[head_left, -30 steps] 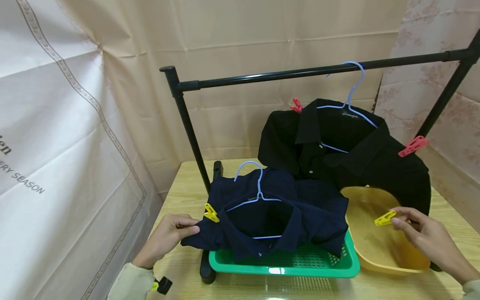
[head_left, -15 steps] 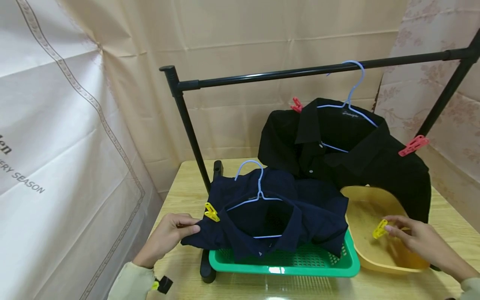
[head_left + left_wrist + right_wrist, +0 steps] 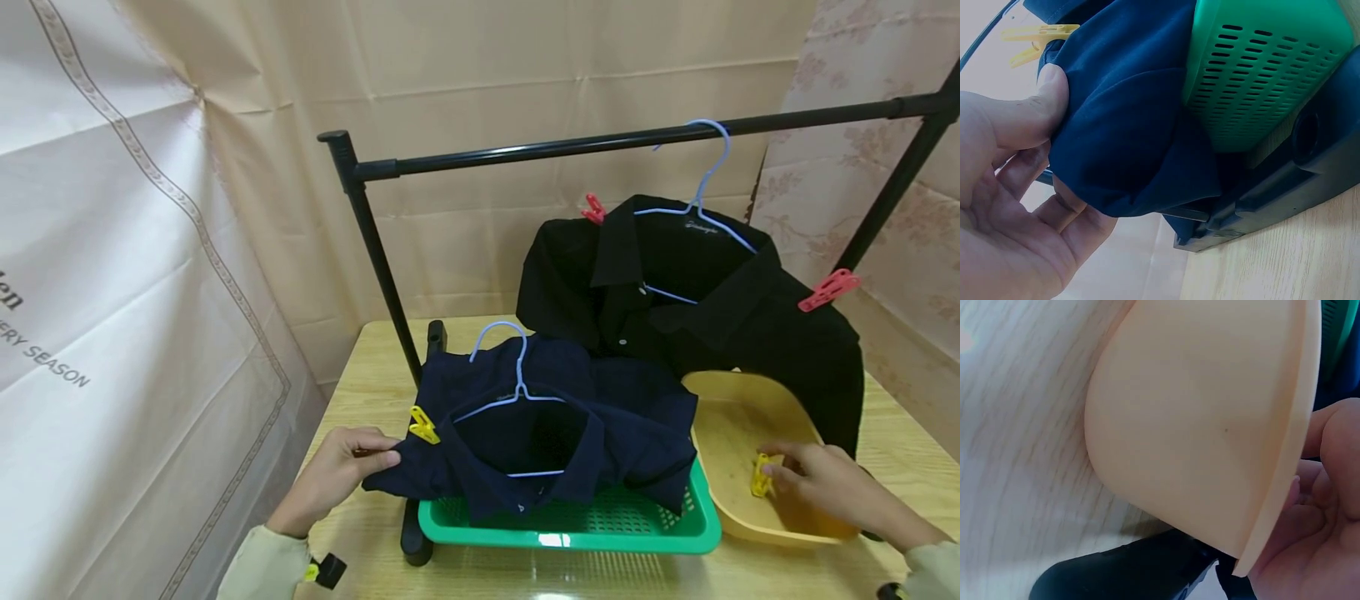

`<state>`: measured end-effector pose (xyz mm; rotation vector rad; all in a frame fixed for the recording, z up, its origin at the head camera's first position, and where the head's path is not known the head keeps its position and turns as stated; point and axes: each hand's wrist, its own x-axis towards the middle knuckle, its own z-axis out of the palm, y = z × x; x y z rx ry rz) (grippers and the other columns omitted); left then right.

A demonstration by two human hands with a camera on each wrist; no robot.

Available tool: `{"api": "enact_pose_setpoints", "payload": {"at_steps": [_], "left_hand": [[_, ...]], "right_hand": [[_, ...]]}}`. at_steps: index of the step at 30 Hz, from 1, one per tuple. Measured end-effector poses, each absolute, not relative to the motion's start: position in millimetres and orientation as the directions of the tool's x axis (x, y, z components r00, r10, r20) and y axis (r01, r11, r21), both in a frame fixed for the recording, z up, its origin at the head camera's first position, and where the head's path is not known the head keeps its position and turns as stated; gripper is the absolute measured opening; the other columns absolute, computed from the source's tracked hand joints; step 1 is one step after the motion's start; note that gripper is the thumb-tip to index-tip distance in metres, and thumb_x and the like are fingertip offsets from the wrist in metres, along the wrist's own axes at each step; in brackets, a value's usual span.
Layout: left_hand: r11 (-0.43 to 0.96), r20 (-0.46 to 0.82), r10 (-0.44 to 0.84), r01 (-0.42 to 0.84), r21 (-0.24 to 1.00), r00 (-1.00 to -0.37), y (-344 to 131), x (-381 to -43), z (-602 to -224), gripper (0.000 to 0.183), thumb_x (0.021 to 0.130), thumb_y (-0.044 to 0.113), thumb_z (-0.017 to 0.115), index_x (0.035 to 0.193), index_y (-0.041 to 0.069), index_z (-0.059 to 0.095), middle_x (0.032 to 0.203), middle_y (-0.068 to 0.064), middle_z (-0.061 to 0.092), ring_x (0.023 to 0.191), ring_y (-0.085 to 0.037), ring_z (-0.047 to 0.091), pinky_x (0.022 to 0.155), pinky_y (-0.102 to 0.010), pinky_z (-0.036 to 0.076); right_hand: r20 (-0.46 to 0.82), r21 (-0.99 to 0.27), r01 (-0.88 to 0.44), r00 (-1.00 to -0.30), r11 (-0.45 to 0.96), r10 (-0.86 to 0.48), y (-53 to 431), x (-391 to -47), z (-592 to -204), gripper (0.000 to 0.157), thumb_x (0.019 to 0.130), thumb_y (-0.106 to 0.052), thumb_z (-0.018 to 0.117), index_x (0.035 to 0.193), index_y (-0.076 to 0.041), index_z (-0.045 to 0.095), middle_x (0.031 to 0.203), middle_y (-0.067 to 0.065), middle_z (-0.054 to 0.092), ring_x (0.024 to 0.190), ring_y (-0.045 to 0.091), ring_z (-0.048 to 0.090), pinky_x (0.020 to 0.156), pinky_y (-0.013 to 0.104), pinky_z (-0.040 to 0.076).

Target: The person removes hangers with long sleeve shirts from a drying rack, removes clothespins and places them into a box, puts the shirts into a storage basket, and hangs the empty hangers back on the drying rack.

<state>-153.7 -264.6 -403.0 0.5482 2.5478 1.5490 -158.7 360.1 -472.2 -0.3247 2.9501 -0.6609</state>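
Note:
My left hand (image 3: 341, 462) pinches the sleeve end of a navy shirt (image 3: 637, 417) between thumb and fingers. In the left wrist view the navy cloth (image 3: 1129, 119) bulges beyond the thumb. The shirt lies over a green basket (image 3: 570, 543), with a blue hanger (image 3: 519, 367) in its collar. A yellow clothespin (image 3: 424, 425) clips its left shoulder. Over the yellow basin (image 3: 731, 408) at right, my right hand (image 3: 821, 483) pinches another yellow clothespin (image 3: 760, 476). The basin wall (image 3: 1197, 425) hides that clothespin in the right wrist view.
A black rack (image 3: 525, 153) spans the table (image 3: 360, 400). From its bar a black shirt (image 3: 570, 275) hangs on a blue hanger (image 3: 705, 179), with red clothespins (image 3: 828, 290) at both shoulders. Black rack feet (image 3: 415, 533) stand beside the green basket.
My right hand has lowered into the yellow basin with the clothespin, which has turned from slanting to nearly upright. The left hand keeps its grip on the sleeve in the same place.

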Motion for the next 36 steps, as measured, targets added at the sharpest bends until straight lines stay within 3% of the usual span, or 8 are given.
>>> {"api": "enact_pose_setpoints", "payload": {"at_steps": [7,14,24,29,36], "left_hand": [[0.422,0.095,0.359,0.252,0.871,-0.929,-264.8,-153.5,-403.3,0.018,0.087,0.023,0.07,0.103,0.021,0.076,0.09,-0.003,0.07,0.08,-0.021,0.064,0.065,-0.032,0.052],[0.413,0.1,0.358,0.253,0.875,-0.928,-264.2,-153.1,-403.9,0.018,0.086,0.023,0.07,0.103,0.02,0.076,0.089,-0.003,0.07,0.08,-0.021,0.064,0.065,-0.032,0.052],[0.411,0.104,0.351,0.253,0.876,-0.931,-263.7,-152.7,-403.9,0.018,0.087,0.023,0.07,0.103,0.02,0.076,0.088,-0.003,0.07,0.079,-0.02,0.064,0.065,-0.031,0.052],[0.411,0.099,0.35,0.248,0.877,-0.931,-263.8,-152.9,-404.0,0.018,0.087,0.023,0.069,0.103,0.02,0.076,0.089,-0.004,0.07,0.081,-0.022,0.064,0.066,-0.031,0.052],[0.396,0.087,0.349,0.231,0.888,-0.933,-262.9,-152.3,-403.8,0.019,0.086,0.024,0.07,0.104,0.019,0.076,0.09,-0.004,0.07,0.085,-0.023,0.065,0.07,-0.033,0.053]], "right_hand": [[-0.06,-0.402,-0.204,-0.967,0.893,-0.248,359.1,-158.6,-474.2,0.039,0.093,-0.028,0.062,0.115,0.004,0.063,0.065,-0.008,0.052,0.051,0.004,0.042,0.048,0.024,0.036],[-0.064,-0.381,-0.186,-0.972,0.906,-0.227,358.8,-160.4,-477.1,0.034,0.093,-0.02,0.062,0.112,0.009,0.063,0.06,-0.009,0.052,0.05,0.006,0.042,0.046,0.024,0.035],[-0.018,-0.363,-0.15,-0.986,0.92,-0.168,353.0,-159.8,-467.0,0.024,0.093,-0.018,0.062,0.105,0.002,0.068,0.059,-0.004,0.043,0.051,0.011,0.039,0.045,0.024,0.031],[0.067,-0.348,-0.196,-0.981,0.917,-0.184,343.3,-156.0,-456.5,0.024,0.094,-0.019,0.061,0.107,0.0,0.068,0.058,-0.006,0.044,0.048,0.007,0.038,0.044,0.023,0.03],[0.22,-0.318,-0.299,-0.946,0.9,-0.236,324.1,-150.3,-436.1,0.02,0.094,-0.027,0.062,0.103,-0.011,0.07,0.058,-0.012,0.043,0.046,0.001,0.033,0.043,0.022,0.027]]}}
